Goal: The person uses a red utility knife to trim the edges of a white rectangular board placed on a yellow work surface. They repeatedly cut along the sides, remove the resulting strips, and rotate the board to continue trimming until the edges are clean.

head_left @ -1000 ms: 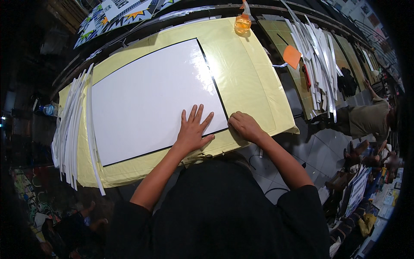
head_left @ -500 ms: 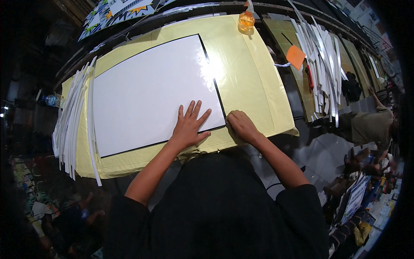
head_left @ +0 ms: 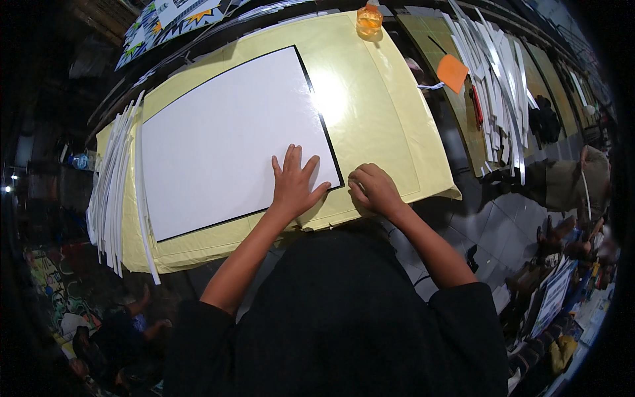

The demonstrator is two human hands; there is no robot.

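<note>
Seen from the head camera, a person in a black short-sleeved shirt [head_left: 331,311] leans over a bench [head_left: 397,145] covered in glossy yellow sheeting, the left hand [head_left: 292,187] laid flat on a white panel [head_left: 211,145] with a thin black border. The fingers of that hand are spread apart, near the panel's lower right corner. Just beyond that corner, the right hand [head_left: 376,188] is over the yellow sheeting, its fingers curled inward; whether they pinch anything cannot be told. The panel lies flat on the left and middle part of the bench. A long white strip [head_left: 146,205] runs along its left side, with a bundle of similar strips [head_left: 109,192] farther left, their ends jutting past the bench's near edge. At the far right corner stands a clear bottle of orange liquid [head_left: 369,22]. On a neighboring surface to the right, an orange blade-shaped piece [head_left: 452,73] sits near a red-handled tool [head_left: 477,108] and a heap of white strips [head_left: 497,99]. A second person [head_left: 575,183] is at far right.
</note>
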